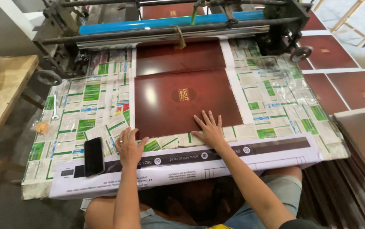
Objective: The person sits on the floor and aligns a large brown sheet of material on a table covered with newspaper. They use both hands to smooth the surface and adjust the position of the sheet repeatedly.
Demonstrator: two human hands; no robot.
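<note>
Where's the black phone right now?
In the head view, the black phone lies flat near the table's front edge on the left side, just left of the left hand, partly on the white printed strip.

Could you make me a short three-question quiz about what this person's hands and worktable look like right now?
1. True or false: the right hand lies flat with spread fingers on the dark red sheet.
2. What lies just left of the left hand? A) a black phone B) a pair of scissors C) a cup
3. What covers the table under the sheet?

Key: 1 true. 2 A, the black phone. 3 Newspaper pages.
</note>
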